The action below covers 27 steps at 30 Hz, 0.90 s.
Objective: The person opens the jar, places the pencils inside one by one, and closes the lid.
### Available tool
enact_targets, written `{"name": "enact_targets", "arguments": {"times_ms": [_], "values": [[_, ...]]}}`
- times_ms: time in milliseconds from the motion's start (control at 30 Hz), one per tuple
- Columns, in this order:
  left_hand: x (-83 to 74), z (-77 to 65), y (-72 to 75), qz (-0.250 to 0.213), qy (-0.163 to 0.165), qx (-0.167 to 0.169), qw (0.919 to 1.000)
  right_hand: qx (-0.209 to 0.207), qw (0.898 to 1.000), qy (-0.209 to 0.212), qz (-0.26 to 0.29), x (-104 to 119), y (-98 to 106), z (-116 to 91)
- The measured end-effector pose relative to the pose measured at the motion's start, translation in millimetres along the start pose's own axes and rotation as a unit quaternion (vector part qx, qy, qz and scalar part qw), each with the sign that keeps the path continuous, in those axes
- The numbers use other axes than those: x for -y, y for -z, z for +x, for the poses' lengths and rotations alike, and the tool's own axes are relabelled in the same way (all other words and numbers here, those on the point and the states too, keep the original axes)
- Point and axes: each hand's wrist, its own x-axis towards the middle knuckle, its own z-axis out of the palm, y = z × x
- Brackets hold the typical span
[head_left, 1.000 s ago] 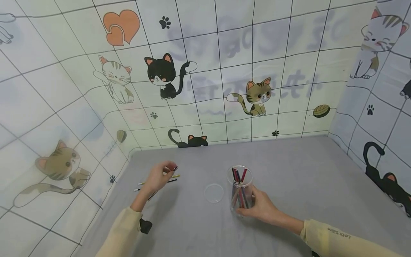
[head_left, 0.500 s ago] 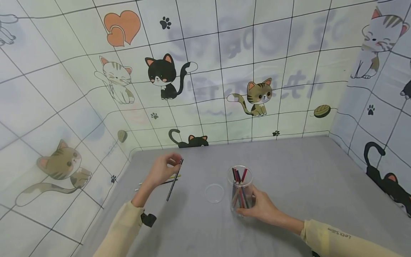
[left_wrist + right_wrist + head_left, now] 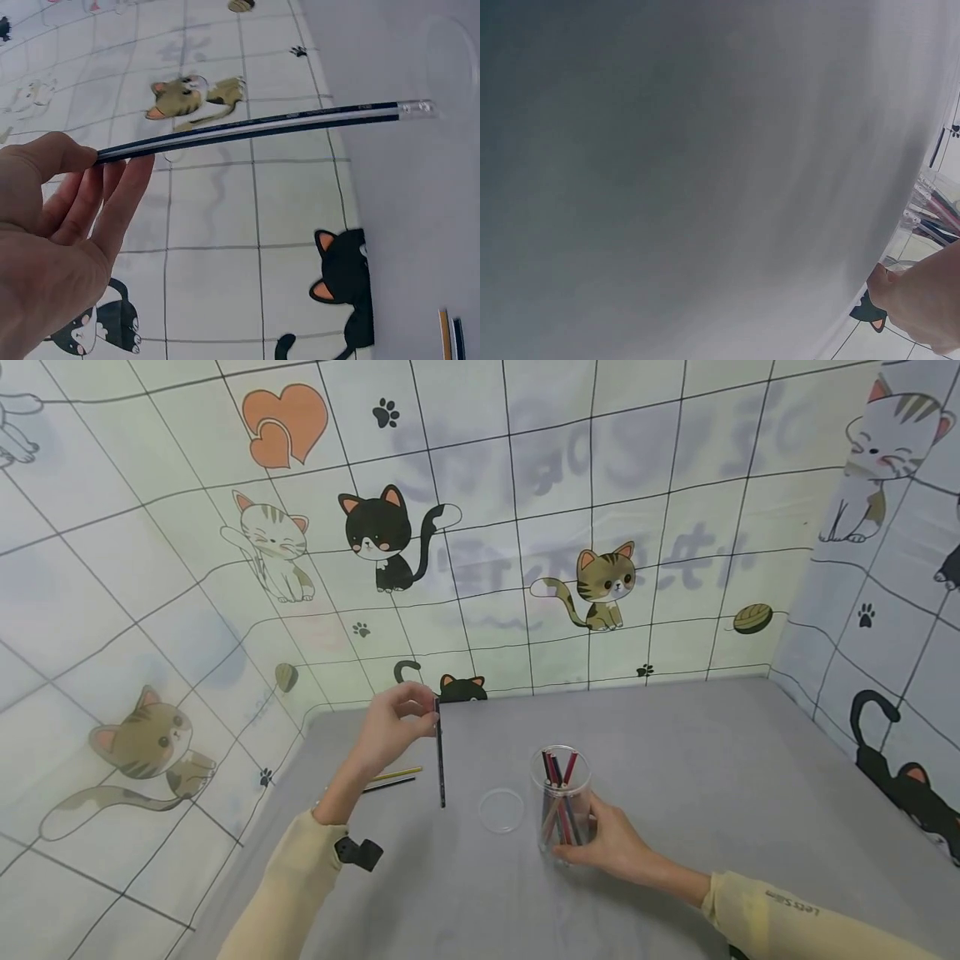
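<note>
My left hand [image 3: 390,722] pinches a dark pencil [image 3: 441,764] near its upper end, above the left of the table. In the left wrist view the striped pencil [image 3: 262,129] extends from thumb and fingertips, with a silver ferrule at its far end. With my right hand [image 3: 618,843] I hold a clear plastic jar [image 3: 582,793], fingers and thumb around its lower right side. Several red and dark pencils [image 3: 557,814] stand in it, leaning different ways. The jar's mouth is uncovered. The right wrist view shows only part of the right hand [image 3: 922,296] and pencils at the edge.
A clear round disc [image 3: 501,811], like a lid, lies on the grey tabletop [image 3: 697,760] left of the jar. A yellow pencil [image 3: 397,772] and a dark pencil [image 3: 392,785] lie behind the left forearm, partly hidden. Cat-printed fabric walls [image 3: 480,610] enclose the back and sides.
My left hand has lifted the dark pencil off the table and moved it up and rightward, turning it from slanted to nearly upright. The right hand and the jar have stayed put.
</note>
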Motion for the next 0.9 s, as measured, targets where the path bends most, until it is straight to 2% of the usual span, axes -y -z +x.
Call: {"name": "enact_targets", "arguments": {"times_ms": [233, 500, 700, 900], "values": [[-23.0, 6.5, -8.1, -0.107, -0.019, -0.021, 0.9939, 0.005, 1.000, -0.002, 0.003, -1.5, 0.8, 0.3], [-50.2, 12.7, -21.1, -0.199, -0.059, -0.066, 0.9760, 0.006, 1.000, 0.005, 0.004, 0.5, 1.0, -1.0], [-65.1, 15.2, -30.8, -0.259, -0.088, -0.061, 0.9598, 0.005, 1.000, -0.007, 0.003, 0.3, 1.4, -0.6], [-72.9, 15.6, -35.8, -0.291, -0.113, -0.056, 0.9484, 0.001, 1.000, -0.006, 0.001, -1.1, 1.0, -0.2]]}}
